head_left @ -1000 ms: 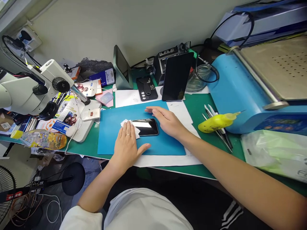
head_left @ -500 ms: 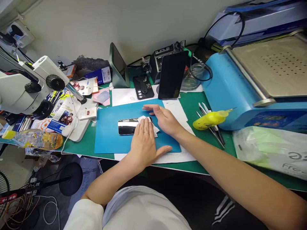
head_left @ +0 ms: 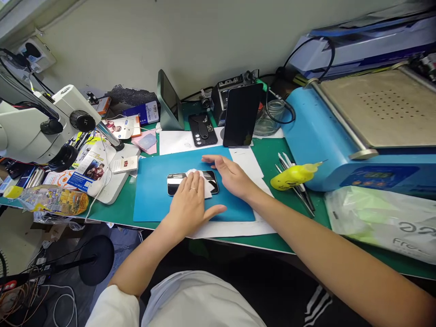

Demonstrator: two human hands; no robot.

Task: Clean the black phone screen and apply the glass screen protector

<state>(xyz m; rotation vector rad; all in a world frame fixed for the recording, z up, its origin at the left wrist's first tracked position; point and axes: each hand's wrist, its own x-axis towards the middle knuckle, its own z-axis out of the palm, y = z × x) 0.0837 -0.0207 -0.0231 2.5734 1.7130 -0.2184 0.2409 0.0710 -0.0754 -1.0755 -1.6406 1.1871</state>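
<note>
A black phone [head_left: 175,183] lies screen up on a blue mat [head_left: 153,195] in front of me. My left hand [head_left: 189,205] lies flat on a white wipe [head_left: 203,180] and presses it onto the middle of the phone's screen, fingers stretched out together. My right hand [head_left: 231,176] rests flat on the mat at the phone's right end, fingers spread and touching its far edge. The phone's left end shows a bright reflection.
A white microscope [head_left: 44,127] stands at the left over packets and a plastic bottle [head_left: 51,200]. A yellow squeeze bottle [head_left: 293,176] and metal tools [head_left: 296,181] lie to the right. A blue laminating machine [head_left: 357,131] fills the right side. Phones and a tablet lean at the back.
My left hand slid the wipe from the phone's left end to its right end, then back toward the middle. My right hand stayed at the phone's right end.
</note>
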